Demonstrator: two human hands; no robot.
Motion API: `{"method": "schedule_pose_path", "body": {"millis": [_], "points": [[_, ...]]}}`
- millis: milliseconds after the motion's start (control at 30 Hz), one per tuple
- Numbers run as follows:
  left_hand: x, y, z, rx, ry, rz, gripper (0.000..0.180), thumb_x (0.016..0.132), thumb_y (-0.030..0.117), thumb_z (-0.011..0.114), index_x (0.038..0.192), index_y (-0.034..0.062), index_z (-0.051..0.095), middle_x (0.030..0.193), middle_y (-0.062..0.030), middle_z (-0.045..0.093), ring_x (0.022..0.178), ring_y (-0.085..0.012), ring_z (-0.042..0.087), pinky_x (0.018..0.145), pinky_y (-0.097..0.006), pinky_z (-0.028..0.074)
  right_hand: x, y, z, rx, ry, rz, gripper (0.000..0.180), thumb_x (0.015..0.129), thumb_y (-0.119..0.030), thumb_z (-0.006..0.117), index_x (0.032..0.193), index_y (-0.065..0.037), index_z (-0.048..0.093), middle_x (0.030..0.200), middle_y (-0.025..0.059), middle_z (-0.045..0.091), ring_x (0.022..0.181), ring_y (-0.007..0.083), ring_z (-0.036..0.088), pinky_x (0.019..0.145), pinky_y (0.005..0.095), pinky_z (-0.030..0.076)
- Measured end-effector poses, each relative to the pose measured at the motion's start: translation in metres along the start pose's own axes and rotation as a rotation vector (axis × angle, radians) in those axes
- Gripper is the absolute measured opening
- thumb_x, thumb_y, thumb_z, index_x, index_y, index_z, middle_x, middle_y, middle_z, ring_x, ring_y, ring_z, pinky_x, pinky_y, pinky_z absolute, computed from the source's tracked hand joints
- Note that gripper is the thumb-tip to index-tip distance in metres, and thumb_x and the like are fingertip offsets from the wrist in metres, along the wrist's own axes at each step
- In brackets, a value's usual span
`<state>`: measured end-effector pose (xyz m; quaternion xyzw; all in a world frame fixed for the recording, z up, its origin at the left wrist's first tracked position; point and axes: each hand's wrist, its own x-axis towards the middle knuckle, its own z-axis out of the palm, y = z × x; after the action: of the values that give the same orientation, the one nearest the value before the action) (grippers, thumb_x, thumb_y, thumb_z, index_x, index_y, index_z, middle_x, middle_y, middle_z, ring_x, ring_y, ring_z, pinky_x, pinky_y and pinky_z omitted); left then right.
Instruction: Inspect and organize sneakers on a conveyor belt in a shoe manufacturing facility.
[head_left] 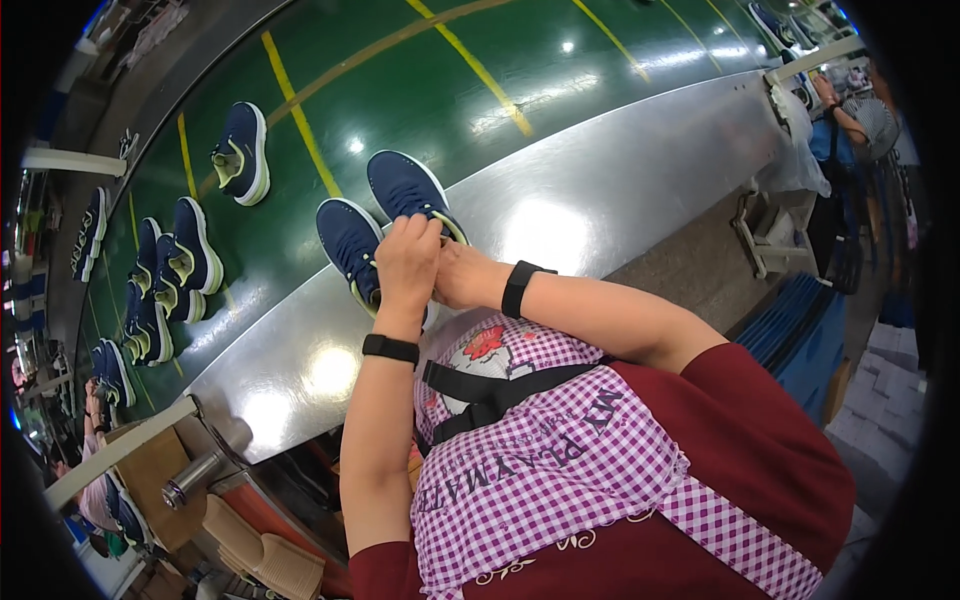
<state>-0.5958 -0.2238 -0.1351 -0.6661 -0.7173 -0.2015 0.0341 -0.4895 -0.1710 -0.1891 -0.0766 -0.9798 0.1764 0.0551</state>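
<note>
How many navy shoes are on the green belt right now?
About 11: two at the hands, at and; one alone; roughly five clustered left; two lower left; one far left. The clusters overlap, so some may be hidden.

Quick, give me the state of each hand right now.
Left hand: closed on the near shoe.
Right hand: tucked behind the left, at the far shoe; grip cannot be told.

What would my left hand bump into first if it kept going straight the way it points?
Most likely the navy shoe right ahead of it. The left hand points up and away from the body, its fingers already at that shoe's heel end, with the right hand beside it. Depth is hard to judge.
</note>
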Motion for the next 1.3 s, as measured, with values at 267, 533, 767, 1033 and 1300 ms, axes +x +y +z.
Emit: {"method": "schedule_pose_path", "body": {"millis": [267, 533, 767, 1033, 1300], "points": [[-0.013, 0.005, 0.005, -0.188, 0.298, -0.17, 0.021, 0.067, 0.002, 0.067, 0.086, 0.008, 0.065, 0.072, -0.0054, 0.056, 0.071, -0.0234, 0.057, 0.063, -0.034, 0.046, 0.011, -0.007, -0.013, 0.062, -0.222, 0.088, 0.021, 0.067, -0.019, 0.061, 0.079, -0.003, 0.068, 0.09, 0.0174, 0.062, 0.085, 0.0307, 0.057, 0.08, 0.0369, 0.042], [-0.012, 0.008, 0.0, -0.122, 0.315, -0.342, 0.058, 0.061, 0.01, 0.074, 0.115, 0.0078, 0.053, 0.105, -0.01, 0.057, 0.1, -0.0292, 0.053, 0.087, -0.038, 0.041, 0.007, -0.007, -0.004, 0.088, -0.103, 0.13, 0.021, 0.065, -0.016, 0.062, 0.08, -0.003, 0.068, 0.089, 0.0164, 0.064, 0.083, 0.0318, 0.059, 0.078, 0.0378, 0.044], [-0.009, 0.011, -0.012, -0.161, 0.248, -0.247, 0.045, 0.063, 0.005, 0.07, 0.107, 0.0075, 0.06, 0.103, -0.0088, 0.058, 0.099, -0.0285, 0.053, 0.086, -0.038, 0.042, 0.007, -0.003, 0.002, 0.072, -0.093, 0.079, 0.019, 0.065, -0.015, 0.063, 0.078, -0.002, 0.067, 0.087, 0.018, 0.063, 0.083, 0.0323, 0.059, 0.077, 0.038, 0.045], [0.011, 0.004, -0.016, -0.125, 0.06, 0.065, 0.011, 0.066, 0.005, 0.061, 0.076, 0.0059, 0.058, 0.076, -0.0051, 0.052, 0.076, -0.0244, 0.053, 0.063, -0.035, 0.046, 0.009, -0.003, 0.009, 0.055, -0.166, 0.113, 0.018, 0.066, -0.015, 0.065, 0.078, -0.002, 0.067, 0.086, 0.0167, 0.065, 0.084, 0.0305, 0.061, 0.078, 0.0373, 0.045], [-0.001, 0.011, -0.02, -0.119, -0.037, 0.029, 0.005, 0.07, 0.006, 0.058, 0.075, 0.0061, 0.058, 0.077, -0.0057, 0.054, 0.078, -0.0245, 0.054, 0.064, -0.035, 0.046, 0.009, -0.001, 0.01, 0.05, -0.158, 0.044, 0.016, 0.067, -0.015, 0.064, 0.076, -0.002, 0.067, 0.086, 0.0187, 0.065, 0.082, 0.0315, 0.062, 0.078, 0.0368, 0.046]]}}
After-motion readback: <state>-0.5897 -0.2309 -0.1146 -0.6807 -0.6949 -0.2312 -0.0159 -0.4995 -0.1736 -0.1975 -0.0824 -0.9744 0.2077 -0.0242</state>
